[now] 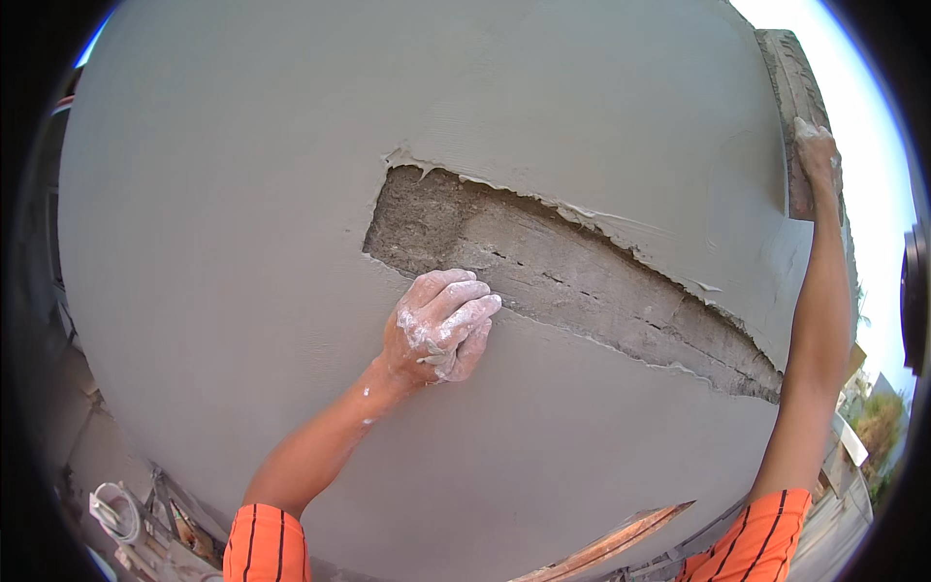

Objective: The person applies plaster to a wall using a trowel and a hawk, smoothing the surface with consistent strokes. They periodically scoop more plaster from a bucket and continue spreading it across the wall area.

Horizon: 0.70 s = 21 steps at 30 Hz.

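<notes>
A large wall [242, 165] coated in smooth grey wet plaster fills most of the view. Across its middle runs a bare strip [553, 262] of rough masonry, its edges ragged with plaster. My left hand [441, 325], smeared with white plaster, is closed against the wall at the strip's lower edge; whatever its fingers hold, if anything, is hidden. Reaching up at the far right, my right hand [817, 155] grips a long plaster-stained plastering float [790, 87], which lies along the wall's right edge, its face towards the plaster.
A wooden plank [611, 543] slants out from the wall's foot at the bottom. At lower left are a coil of pale cable [116, 514] and assorted boards. Beyond the wall's right edge show bright sky, green foliage [878, 427] and a pale ledge [844, 524].
</notes>
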### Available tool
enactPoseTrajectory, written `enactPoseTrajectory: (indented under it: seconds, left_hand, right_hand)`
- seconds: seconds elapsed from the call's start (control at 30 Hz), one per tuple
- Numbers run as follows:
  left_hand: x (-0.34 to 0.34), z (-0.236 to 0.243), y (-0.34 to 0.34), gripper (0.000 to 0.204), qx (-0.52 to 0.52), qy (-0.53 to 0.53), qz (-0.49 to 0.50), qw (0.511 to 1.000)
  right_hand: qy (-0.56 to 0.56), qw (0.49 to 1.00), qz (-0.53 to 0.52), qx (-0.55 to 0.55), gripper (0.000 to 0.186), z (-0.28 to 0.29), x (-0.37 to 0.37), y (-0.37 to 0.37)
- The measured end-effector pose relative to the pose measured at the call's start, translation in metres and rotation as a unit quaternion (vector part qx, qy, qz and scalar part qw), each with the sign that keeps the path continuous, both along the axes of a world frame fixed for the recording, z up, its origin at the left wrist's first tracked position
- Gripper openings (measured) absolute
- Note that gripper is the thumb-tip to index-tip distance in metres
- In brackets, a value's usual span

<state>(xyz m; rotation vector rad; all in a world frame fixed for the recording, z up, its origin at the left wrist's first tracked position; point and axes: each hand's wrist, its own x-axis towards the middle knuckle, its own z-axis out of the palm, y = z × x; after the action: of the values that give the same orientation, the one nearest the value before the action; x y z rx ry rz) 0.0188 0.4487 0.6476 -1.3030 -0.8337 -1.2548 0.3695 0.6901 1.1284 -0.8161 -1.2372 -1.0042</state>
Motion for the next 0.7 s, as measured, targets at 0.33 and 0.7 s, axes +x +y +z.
enactPoseTrajectory:
  seconds: [0.33,0.7]
  left_hand:
    - [0.005,0.006,0.003,0.025,-0.011,0.016,0.017,1.000]
    - [0.008,0.011,0.000,0.028,-0.008,-0.004,-0.043,0.999]
  right_hand:
    - [-0.207,0.975,0.050,0.072,0.031,-0.225,-0.107,-0.171]
    - [-0.300,0.945,0.122,0.037,0.043,-0.219,-0.229,-0.240]
